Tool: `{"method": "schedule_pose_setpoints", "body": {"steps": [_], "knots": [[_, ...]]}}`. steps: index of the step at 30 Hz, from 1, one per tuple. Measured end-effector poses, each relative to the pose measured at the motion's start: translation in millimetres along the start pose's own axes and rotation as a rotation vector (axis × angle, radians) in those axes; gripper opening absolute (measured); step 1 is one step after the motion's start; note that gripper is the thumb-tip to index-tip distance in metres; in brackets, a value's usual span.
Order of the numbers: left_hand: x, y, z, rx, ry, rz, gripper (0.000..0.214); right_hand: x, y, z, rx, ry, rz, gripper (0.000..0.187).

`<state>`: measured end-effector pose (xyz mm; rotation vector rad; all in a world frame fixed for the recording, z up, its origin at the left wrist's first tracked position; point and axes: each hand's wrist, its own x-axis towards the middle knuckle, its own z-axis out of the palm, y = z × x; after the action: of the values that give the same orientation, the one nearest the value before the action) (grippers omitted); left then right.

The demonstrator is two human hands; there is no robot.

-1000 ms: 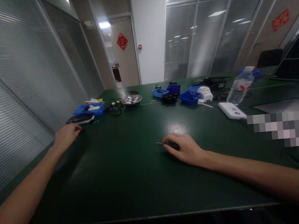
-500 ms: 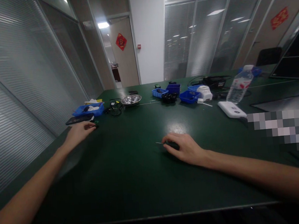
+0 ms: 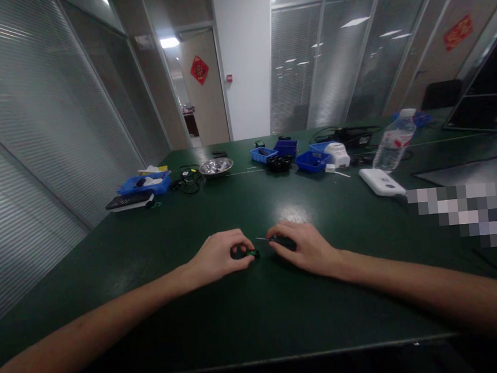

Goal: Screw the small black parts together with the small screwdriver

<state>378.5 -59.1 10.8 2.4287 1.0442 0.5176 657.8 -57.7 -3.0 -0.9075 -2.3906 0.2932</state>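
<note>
My left hand (image 3: 218, 254) rests on the dark green table (image 3: 225, 322) near its middle, fingers curled round a small black part with a green tip (image 3: 246, 253). Just to its right, my right hand (image 3: 302, 245) lies closed over a small screwdriver (image 3: 274, 240) with a black handle; its thin metal shaft points left toward the left hand. The two hands are a few centimetres apart.
At the far left lie a blue tray (image 3: 144, 183), a black flat device (image 3: 128, 201) and cables (image 3: 189, 182). A metal bowl (image 3: 216, 166), several blue bins (image 3: 311, 160), a water bottle (image 3: 391, 142) and a white box (image 3: 381, 182) stand farther back.
My left hand has come from the far left, near the black device, to the middle of the table with a small black-and-green part in it. The right hand has stayed put.
</note>
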Motion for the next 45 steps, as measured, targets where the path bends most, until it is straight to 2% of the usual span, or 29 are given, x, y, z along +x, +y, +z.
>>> {"method": "schedule_pose_setpoints", "body": {"steps": [7,11,15,26,45], "knots": [[-1.9,-1.6,9.1,-0.017,0.061,0.048,0.017,-0.5,-0.2,-0.7,0.004,-0.036,0.001,0.022],[-1.3,-4.4,10.1,0.006,0.088,0.030,0.016,-1.1,0.8,0.0,0.015,-0.045,0.000,0.025],[-0.6,-8.0,12.2,0.024,0.121,0.011,0.017,-1.3,1.1,0.7,0.006,-0.043,-0.003,0.021],[-1.9,-7.0,12.8,0.024,0.125,-0.026,0.019,-1.8,-0.3,-0.9,-0.029,-0.104,-0.023,0.021],[-1.4,-5.4,10.1,0.021,0.104,-0.008,0.018,-1.6,2.6,1.0,-0.014,-0.104,-0.045,0.022]]}}
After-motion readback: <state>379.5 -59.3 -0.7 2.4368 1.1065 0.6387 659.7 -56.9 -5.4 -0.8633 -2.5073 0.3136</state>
